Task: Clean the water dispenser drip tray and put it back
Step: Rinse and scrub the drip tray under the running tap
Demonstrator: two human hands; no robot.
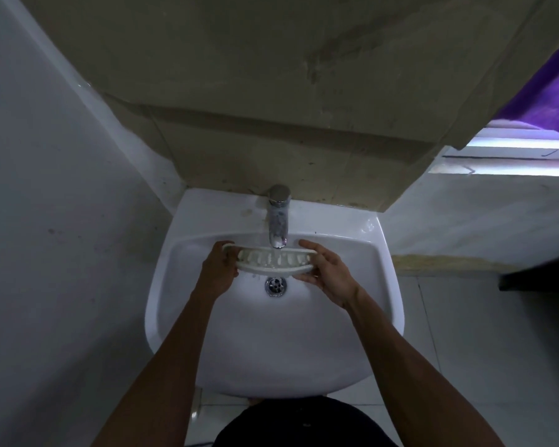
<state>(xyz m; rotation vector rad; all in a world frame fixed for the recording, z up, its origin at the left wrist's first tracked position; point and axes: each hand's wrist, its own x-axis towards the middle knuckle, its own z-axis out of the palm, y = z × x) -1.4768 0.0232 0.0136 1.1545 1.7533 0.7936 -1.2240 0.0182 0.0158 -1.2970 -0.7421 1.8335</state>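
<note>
The white drip tray was held over the sink, just under the tap. The left hand gripped its left end; the right hand held the other, fingers probably curled underneath.

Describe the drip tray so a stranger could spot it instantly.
Start at the white ceramic wall-hung basin and its chrome tap. Directly under the spout, above the round metal drain, both hands hold a white curved plastic tray, left hand and right hand at its ends. Its row of slots is unique here.
</note>
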